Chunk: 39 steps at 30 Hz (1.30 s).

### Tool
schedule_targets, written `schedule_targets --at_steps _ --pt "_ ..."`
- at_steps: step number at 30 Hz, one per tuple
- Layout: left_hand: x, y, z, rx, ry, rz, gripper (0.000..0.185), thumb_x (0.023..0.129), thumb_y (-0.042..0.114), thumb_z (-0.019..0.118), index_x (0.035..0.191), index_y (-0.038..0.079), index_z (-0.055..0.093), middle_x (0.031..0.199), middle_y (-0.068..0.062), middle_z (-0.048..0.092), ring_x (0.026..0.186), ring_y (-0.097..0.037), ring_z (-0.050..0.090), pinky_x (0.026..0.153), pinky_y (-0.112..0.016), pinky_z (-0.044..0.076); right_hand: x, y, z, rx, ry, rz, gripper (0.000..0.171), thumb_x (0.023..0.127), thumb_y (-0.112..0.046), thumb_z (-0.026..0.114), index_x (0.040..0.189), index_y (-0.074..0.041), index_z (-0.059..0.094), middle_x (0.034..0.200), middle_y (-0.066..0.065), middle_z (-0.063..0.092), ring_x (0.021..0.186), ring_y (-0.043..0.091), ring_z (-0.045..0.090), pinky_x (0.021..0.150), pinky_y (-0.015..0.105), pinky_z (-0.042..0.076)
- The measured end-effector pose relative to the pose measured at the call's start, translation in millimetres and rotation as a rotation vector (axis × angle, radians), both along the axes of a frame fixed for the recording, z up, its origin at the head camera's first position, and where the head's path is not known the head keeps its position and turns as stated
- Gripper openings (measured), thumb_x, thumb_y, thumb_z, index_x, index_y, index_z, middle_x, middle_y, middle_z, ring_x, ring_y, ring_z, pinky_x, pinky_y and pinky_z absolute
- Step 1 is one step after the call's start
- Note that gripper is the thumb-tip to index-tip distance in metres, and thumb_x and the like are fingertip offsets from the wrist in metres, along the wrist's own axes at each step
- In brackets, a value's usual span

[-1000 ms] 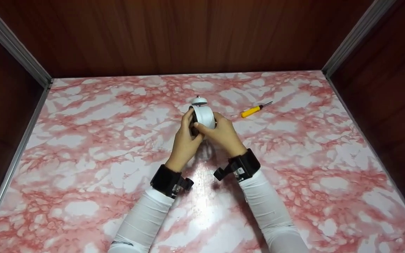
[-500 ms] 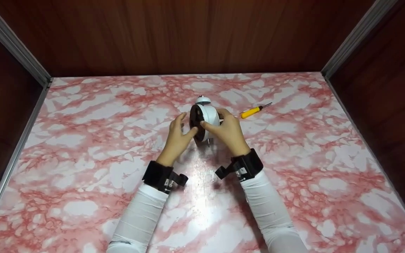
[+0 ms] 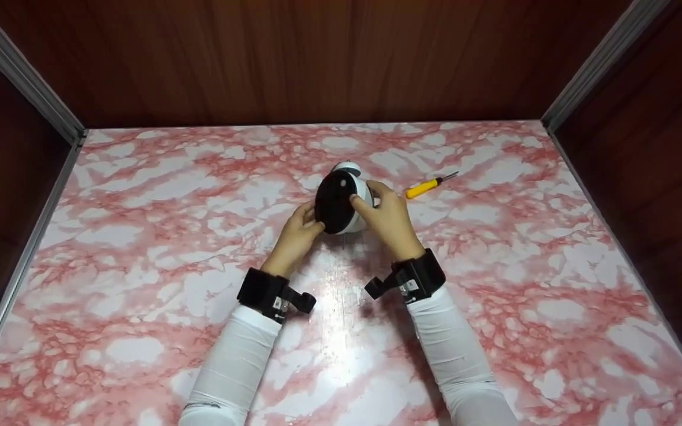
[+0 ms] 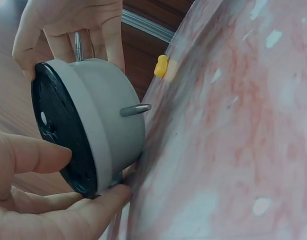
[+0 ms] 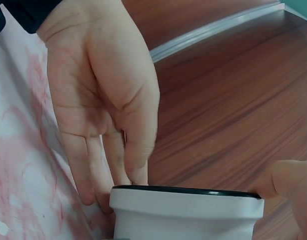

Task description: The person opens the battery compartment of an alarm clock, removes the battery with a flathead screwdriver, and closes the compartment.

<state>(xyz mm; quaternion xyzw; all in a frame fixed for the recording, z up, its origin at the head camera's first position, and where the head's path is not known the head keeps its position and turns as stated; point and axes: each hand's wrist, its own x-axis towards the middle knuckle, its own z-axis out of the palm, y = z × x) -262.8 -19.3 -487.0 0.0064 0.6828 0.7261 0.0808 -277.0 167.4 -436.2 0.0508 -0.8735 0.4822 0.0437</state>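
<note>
While both hands tilt clock [image 3: 341,201] over table [image 3: 140,236] centre, black back up: left hand [image 3: 295,236] curled pinching lower rim, right hand [image 3: 387,220] gripping body. Step: exposing back. Next likely needs steady hold, screwdriver [image 3: 430,185] nearby.

This looks like a small work booth: dark wooden walls [image 3: 293,59] stand around a pink marble-look table [image 3: 140,248], and a yellow screwdriver [image 3: 430,185] lies on the table.

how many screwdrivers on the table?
1. A yellow-handled screwdriver lies on the marble tabletop, just right of the white alarm clock that both hands hold. Another could be hidden behind the clock or hands.
</note>
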Motion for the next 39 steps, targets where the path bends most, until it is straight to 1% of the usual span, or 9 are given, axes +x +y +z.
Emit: schedule_targets --at_steps 5,7,10,14,17,23,28,32,39 --pt "1.1 -1.1 -0.7 0.057 -0.061 0.024 0.061 0.097 -0.010 0.051 0.154 -0.001 0.032 0.156 -0.026 0.036 0.132 -0.041 0.050 0.101 -0.039 0.053 -2.0 1.2 -0.9 0.019 0.054 0.022 0.050 0.096 -0.020 0.065 0.137 0.008 0.058 0.137 0.028 0.057 0.130 0.036 0.051 0.113 0.043 0.039" --pt "1.8 -1.3 -0.9 0.086 -0.091 0.036 0.062 0.097 -0.011 0.052 0.154 0.000 0.031 0.155 -0.026 0.037 0.125 -0.039 0.053 0.093 -0.035 0.057 -2.2 0.7 -1.3 0.012 0.068 0.028 0.049 0.095 -0.020 0.066 0.136 0.007 0.060 0.135 0.027 0.058 0.129 0.035 0.052 0.111 0.044 0.042" --pt "2.3 -1.1 -1.3 0.059 -0.099 0.052 0.064 0.095 -0.012 0.054 0.154 0.001 0.031 0.151 -0.027 0.040 0.118 -0.036 0.057 0.085 -0.028 0.059 -2.3 -0.6 -1.6 0.000 0.086 0.040 0.047 0.094 -0.020 0.069 0.132 0.007 0.062 0.133 0.025 0.060 0.125 0.033 0.056 0.103 0.043 0.050" --pt "1.7 -0.7 -0.7 0.075 -0.109 0.063 0.066 0.094 -0.014 0.054 0.155 0.002 0.031 0.150 -0.026 0.041 0.115 -0.034 0.057 0.084 -0.029 0.058 -2.3 -1.6 -1.1 0.002 0.099 0.045 0.047 0.093 -0.020 0.071 0.130 0.006 0.064 0.130 0.025 0.061 0.119 0.033 0.058 0.093 0.041 0.055" --pt "0.7 -1.2 0.5 0.104 -0.105 0.084 0.065 0.095 -0.014 0.052 0.155 0.001 0.033 0.152 -0.025 0.041 0.120 -0.035 0.055 0.090 -0.034 0.056 -2.5 -1.3 -0.7 0.018 0.096 0.042 0.046 0.093 -0.020 0.070 0.130 0.007 0.064 0.130 0.025 0.062 0.121 0.032 0.057 0.100 0.041 0.050" --pt "0.1 -3.2 3.2 0.100 -0.069 0.126 0.059 0.097 -0.009 0.053 0.153 -0.002 0.036 0.152 -0.022 0.043 0.125 -0.036 0.054 0.093 -0.039 0.057 -2.2 0.7 -0.8 0.009 0.031 0.034 0.039 0.096 -0.016 0.063 0.129 0.004 0.065 0.128 0.019 0.066 0.106 0.027 0.065 0.096 0.041 0.053" --pt "-0.1 -3.1 3.7 0.109 -0.025 0.133 0.058 0.098 -0.008 0.053 0.153 -0.003 0.037 0.152 -0.022 0.043 0.125 -0.036 0.056 0.092 -0.037 0.057 -2.9 1.1 -2.5 0.055 -0.054 0.026 0.038 0.098 -0.016 0.055 0.128 0.005 0.063 0.126 0.021 0.066 0.118 0.028 0.059 0.104 0.042 0.047" --pt "-0.5 -2.9 2.4 0.091 0.032 0.138 0.056 0.096 -0.009 0.053 0.151 -0.004 0.041 0.150 -0.023 0.045 0.125 -0.038 0.057 0.092 -0.036 0.058 -3.1 1.4 -3.4 0.097 -0.124 0.020 0.035 0.097 -0.016 0.051 0.121 0.008 0.061 0.115 0.024 0.066 0.106 0.032 0.060 0.096 0.042 0.049" --pt "0.1 -4.0 -1.2 -0.021 0.129 0.110 0.054 0.098 -0.005 0.055 0.149 -0.007 0.041 0.151 -0.025 0.045 0.133 -0.040 0.051 0.103 -0.039 0.051 -3.6 4.4 -7.0 0.159 -0.157 0.056 0.046 0.093 -0.006 0.055 0.136 0.011 0.051 0.124 0.028 0.063 0.108 0.033 0.059 0.098 0.044 0.049"
